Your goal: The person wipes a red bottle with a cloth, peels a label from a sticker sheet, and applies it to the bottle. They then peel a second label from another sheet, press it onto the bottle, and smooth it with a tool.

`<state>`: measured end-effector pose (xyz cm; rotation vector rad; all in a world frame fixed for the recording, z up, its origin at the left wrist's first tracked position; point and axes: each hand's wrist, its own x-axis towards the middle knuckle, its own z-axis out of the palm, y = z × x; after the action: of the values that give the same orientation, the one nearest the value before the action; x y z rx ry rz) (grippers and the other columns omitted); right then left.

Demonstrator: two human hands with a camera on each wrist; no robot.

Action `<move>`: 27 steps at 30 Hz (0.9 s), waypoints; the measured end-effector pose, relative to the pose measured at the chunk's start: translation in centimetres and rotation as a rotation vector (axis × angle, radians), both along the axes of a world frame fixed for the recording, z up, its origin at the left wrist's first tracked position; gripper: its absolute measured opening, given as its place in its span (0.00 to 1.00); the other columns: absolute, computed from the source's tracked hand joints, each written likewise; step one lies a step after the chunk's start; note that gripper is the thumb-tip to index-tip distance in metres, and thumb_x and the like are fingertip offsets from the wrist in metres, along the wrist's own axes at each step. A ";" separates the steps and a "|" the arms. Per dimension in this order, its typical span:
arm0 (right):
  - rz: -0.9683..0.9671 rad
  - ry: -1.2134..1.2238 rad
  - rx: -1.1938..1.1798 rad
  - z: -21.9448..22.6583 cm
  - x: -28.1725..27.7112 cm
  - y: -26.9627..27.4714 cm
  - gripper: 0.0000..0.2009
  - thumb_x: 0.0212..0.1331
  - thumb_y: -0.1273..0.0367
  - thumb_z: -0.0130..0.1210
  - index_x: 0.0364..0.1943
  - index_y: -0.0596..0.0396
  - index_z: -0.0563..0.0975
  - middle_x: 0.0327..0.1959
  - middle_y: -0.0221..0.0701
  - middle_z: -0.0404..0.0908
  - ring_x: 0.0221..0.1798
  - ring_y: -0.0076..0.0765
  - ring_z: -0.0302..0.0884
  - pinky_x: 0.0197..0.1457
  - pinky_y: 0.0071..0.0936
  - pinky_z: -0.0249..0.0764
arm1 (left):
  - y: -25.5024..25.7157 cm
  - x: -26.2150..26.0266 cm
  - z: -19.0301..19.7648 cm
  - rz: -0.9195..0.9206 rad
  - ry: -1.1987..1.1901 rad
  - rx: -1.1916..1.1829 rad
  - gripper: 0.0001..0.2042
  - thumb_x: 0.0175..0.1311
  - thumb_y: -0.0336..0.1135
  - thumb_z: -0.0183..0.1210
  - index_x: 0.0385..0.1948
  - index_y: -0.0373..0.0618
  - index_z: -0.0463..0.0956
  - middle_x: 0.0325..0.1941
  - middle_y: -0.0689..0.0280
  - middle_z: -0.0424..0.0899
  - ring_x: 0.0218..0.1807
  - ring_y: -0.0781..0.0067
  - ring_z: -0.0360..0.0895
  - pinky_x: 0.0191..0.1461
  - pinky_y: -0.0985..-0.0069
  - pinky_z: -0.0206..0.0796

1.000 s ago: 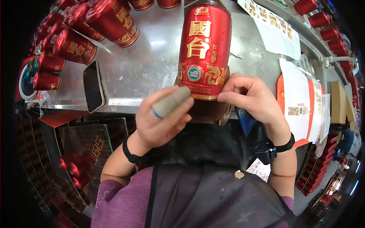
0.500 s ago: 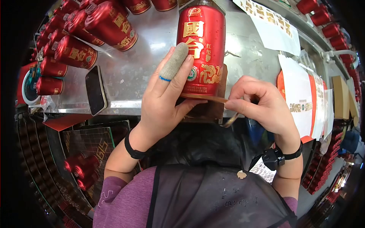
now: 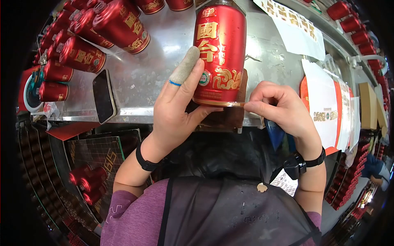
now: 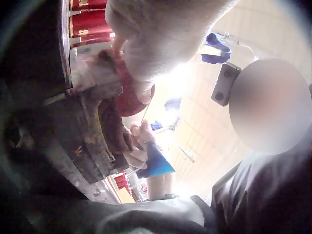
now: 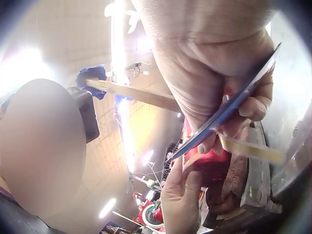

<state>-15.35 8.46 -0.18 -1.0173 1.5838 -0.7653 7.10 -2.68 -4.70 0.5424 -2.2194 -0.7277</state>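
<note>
I see the red bottle point(image 3: 219, 53) standing upright on a brown block point(image 3: 223, 117) at the front edge of the metal table point(image 3: 156, 78), approx. in the middle of the head view. The left hand point(image 3: 180, 102) rests against the bottle's left side w/ fingers nearly straight, thumb under the bottom rim; one finger wears a grey finger cot point(image 3: 185, 65). The right hand point(image 3: 279, 108) is at the bottle's lower right, fingers curled, pinching a thin gold strip point(image 3: 230, 104) that lies along the bottom rim. In the right wrist view this hand also holds a blue card point(image 5: 229, 109) betw. the fingers. A black phone point(image 3: 103, 95) lies on the table left of the hands, more red bottles point(image 3: 82, 53) lie behind it. White label sheets point(image 3: 324, 102) are on the right side.
</note>
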 end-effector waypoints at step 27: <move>0.009 0.052 -0.044 -0.8 1.3 -1.1 0.11 0.58 0.64 0.66 0.26 0.57 0.81 0.23 0.24 0.73 0.25 0.17 0.64 0.27 0.21 0.60 | 2.0 -0.1 -0.1 -0.071 -0.029 -0.603 0.22 0.43 0.32 0.68 0.46 0.50 0.85 0.58 0.63 0.79 0.52 0.61 0.74 0.50 0.72 0.74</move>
<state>-14.01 7.36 -0.96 -1.0832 1.6114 -0.7756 6.98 -0.71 -4.82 0.1703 -2.3395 -0.0601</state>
